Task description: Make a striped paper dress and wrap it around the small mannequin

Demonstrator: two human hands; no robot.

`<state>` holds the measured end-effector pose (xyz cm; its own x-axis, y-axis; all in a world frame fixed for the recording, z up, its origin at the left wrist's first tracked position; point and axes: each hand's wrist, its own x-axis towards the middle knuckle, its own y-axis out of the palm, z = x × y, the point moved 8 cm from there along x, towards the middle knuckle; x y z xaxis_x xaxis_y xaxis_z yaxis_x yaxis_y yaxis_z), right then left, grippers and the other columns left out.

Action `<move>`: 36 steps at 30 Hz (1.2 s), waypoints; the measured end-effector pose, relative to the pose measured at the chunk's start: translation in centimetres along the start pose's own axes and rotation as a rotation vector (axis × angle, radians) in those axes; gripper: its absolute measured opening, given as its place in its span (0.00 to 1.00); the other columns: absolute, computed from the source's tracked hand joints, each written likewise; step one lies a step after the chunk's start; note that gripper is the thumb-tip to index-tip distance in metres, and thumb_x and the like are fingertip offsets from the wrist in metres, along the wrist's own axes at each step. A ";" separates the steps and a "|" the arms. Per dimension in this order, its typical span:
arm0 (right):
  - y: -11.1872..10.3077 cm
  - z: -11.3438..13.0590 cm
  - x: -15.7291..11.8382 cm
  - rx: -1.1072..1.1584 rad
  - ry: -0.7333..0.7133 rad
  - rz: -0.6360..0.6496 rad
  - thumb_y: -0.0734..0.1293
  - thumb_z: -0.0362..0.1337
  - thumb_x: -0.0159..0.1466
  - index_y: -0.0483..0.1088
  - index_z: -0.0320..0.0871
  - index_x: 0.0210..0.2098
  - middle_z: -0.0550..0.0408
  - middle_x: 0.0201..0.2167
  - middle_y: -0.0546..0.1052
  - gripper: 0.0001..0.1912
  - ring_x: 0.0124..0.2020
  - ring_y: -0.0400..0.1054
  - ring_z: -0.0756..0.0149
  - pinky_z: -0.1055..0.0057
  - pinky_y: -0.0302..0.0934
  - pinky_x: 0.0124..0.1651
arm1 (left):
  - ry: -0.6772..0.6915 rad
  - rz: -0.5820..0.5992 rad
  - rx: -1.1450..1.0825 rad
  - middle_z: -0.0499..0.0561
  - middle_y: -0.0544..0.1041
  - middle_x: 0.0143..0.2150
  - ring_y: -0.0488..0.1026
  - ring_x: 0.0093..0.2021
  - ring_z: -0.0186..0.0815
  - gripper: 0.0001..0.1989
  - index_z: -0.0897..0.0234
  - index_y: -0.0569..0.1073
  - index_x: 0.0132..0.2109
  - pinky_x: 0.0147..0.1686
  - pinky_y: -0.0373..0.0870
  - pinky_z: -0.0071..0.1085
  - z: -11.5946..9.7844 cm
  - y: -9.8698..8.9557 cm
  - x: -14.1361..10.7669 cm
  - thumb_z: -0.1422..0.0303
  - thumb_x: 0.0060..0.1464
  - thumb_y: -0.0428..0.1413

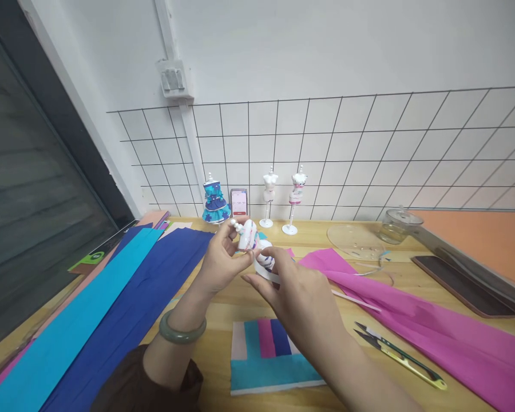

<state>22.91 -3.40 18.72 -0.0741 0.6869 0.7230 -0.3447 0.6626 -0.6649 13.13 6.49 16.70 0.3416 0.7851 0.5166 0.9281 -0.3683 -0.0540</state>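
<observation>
A small white mannequin torso (248,234) with pink and blue marks is held tilted above the table, its knobbed neck pointing up and left. The fingers of my left hand (223,257) are wrapped round its upper part. My right hand (298,286) is closed at its lower end, thumb and fingers around a white strip (265,271) that hangs beneath the torso. Below the hands lies a patchwork cloth (278,372) of teal, pink, blue and pale pieces, partly covered by my right forearm.
Cyan (90,297) and navy cloth (154,297) lie left. Magenta cloth (429,315), thread snips (401,357), a dark phone (459,286) and a glass cup (397,225) are right. Behind stand a blue-dressed mannequin (216,203), a timer phone (239,201) and two white mannequins (269,191).
</observation>
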 end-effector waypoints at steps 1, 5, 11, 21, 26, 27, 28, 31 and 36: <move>0.0 -0.1 0.0 0.010 0.013 -0.002 0.58 0.53 0.65 0.68 0.40 0.41 0.55 0.22 0.77 0.22 0.19 0.70 0.64 0.73 0.48 0.20 | 0.004 -0.013 0.019 0.51 0.70 0.45 0.72 0.41 0.34 0.24 0.60 0.65 0.50 0.42 0.71 0.31 0.1 0.0 0.0 0.71 0.46 0.62; -0.4 -0.3 0.2 0.012 0.059 -0.046 0.60 0.53 0.64 0.69 0.40 0.38 0.55 0.22 0.77 0.21 0.19 0.69 0.64 0.72 0.47 0.20 | 0.080 -0.076 0.124 0.52 0.66 0.50 0.69 0.48 0.37 0.24 0.58 0.65 0.50 0.46 0.70 0.33 0.0 -0.1 -0.3 0.73 0.45 0.61; -0.8 -0.5 0.2 -0.085 0.062 -0.107 0.63 0.50 0.63 0.70 0.39 0.35 0.55 0.20 0.75 0.18 0.17 0.67 0.64 0.72 0.44 0.19 | 0.332 -0.199 0.355 0.51 0.64 0.48 0.66 0.49 0.38 0.26 0.56 0.62 0.49 0.46 0.70 0.35 -1.1 0.0 -1.4 0.75 0.43 0.61; -1.1 -1.5 0.3 -0.040 0.075 -0.151 0.62 0.51 0.63 0.73 0.38 0.37 0.54 0.19 0.75 0.21 0.18 0.67 0.66 0.73 0.48 0.20 | 0.681 -0.326 0.651 0.53 0.66 0.42 0.67 0.43 0.38 0.26 0.60 0.60 0.50 0.39 0.71 0.36 -3.3 1.1 -3.1 0.73 0.45 0.61; 1.0 -3.6 0.7 0.285 0.252 0.163 0.66 0.53 0.58 0.66 0.40 0.54 0.59 0.20 0.74 0.31 0.18 0.67 0.66 0.74 0.52 0.19 | 0.639 -0.385 0.520 0.51 0.67 0.41 0.68 0.42 0.37 0.30 0.61 0.62 0.49 0.37 0.71 0.33 -3.6 0.4 -3.2 0.68 0.40 0.66; 1.6 -3.7 0.7 0.367 0.256 0.241 0.67 0.51 0.58 0.64 0.42 0.56 0.58 0.23 0.76 0.31 0.21 0.69 0.66 0.74 0.54 0.20 | 0.581 -0.385 0.459 0.51 0.67 0.41 0.69 0.42 0.36 0.30 0.60 0.62 0.48 0.38 0.72 0.32 -3.3 0.2 -3.0 0.67 0.40 0.67; 2.0 -3.8 0.7 0.425 0.247 0.297 0.68 0.50 0.57 0.63 0.44 0.57 0.57 0.26 0.77 0.31 0.24 0.71 0.65 0.74 0.57 0.22 | 0.513 -0.376 0.390 0.50 0.67 0.41 0.69 0.41 0.35 0.29 0.60 0.62 0.47 0.38 0.72 0.31 -2.9 0.0 -2.7 0.66 0.40 0.67; 2.2 -4.1 0.9 0.370 0.190 0.334 0.67 0.45 0.59 0.62 0.46 0.58 0.53 0.33 0.80 0.29 0.30 0.74 0.61 0.72 0.60 0.26 | 0.335 -0.324 0.200 0.48 0.66 0.40 0.70 0.37 0.31 0.26 0.59 0.62 0.46 0.36 0.72 0.29 -1.7 0.0 -2.0 0.68 0.42 0.66; 1.8 -3.6 1.1 -0.031 0.094 0.190 0.63 0.41 0.62 0.66 0.44 0.55 0.53 0.27 0.80 0.21 0.24 0.73 0.58 0.71 0.53 0.22 | 0.213 -0.284 0.105 0.48 0.65 0.43 0.69 0.42 0.33 0.26 0.58 0.61 0.46 0.42 0.71 0.33 -1.0 0.8 -1.8 0.73 0.41 0.64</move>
<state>25.58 -0.40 17.61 -0.0466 0.8244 0.5641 -0.3036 0.5263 -0.7943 13.06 4.28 16.61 0.0400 0.7236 0.6890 0.9955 -0.0885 0.0352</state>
